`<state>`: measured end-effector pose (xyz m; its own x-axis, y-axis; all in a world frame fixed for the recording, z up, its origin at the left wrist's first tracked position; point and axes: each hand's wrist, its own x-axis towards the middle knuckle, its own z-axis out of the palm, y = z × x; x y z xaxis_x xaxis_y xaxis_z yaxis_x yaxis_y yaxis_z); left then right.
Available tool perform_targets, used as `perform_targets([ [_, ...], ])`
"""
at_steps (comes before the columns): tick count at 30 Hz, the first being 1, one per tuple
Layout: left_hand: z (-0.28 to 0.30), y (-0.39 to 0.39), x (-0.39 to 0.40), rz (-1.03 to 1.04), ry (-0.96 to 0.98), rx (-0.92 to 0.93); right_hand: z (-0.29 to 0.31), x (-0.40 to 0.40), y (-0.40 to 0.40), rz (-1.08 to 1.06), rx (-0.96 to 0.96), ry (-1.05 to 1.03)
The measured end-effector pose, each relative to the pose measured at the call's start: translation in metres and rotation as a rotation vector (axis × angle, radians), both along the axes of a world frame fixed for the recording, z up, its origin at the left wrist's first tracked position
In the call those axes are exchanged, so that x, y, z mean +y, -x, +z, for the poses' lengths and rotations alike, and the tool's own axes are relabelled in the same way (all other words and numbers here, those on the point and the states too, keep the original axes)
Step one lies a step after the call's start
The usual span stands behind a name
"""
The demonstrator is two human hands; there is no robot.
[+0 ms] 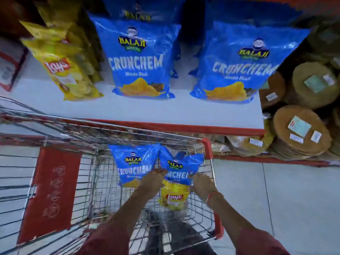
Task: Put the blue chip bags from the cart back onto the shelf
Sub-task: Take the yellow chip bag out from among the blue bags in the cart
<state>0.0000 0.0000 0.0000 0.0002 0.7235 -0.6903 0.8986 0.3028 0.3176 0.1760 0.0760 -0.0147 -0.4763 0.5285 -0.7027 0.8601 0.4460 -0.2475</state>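
Blue chip bags [133,165] and [181,168] standing in wire cart [207,146] below shelf [128,109], left hand [153,178] gripping one, right hand [201,184] gripping other, yellow bag [173,196] beneath.

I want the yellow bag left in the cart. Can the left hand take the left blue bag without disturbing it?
Probably yes. The left hand already rests on the left blue bag, and the yellow bag lies beside it, under the other blue bag.
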Motion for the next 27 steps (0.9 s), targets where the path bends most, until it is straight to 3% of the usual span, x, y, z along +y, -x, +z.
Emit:
perform_targets([
  [3, -0.021, -0.010, 0.000, 0.022, 0.096, 0.030, -0.017, -0.005, 0.003, -0.043, -0.026, 0.062],
  [11, -0.035, -0.002, -0.033, 0.223, -0.051, 0.021, -0.024, -0.037, -0.003, -0.139, 0.083, 0.025],
  [16, 0.015, 0.026, -0.049, 0.301, -0.228, -0.080, 0.022, -0.044, 0.009, -0.187, 0.280, -0.030],
  [27, 0.154, 0.129, -0.060, 0.488, -0.821, -0.306, 0.168, -0.016, 0.091, -0.293, 0.760, -0.186],
])
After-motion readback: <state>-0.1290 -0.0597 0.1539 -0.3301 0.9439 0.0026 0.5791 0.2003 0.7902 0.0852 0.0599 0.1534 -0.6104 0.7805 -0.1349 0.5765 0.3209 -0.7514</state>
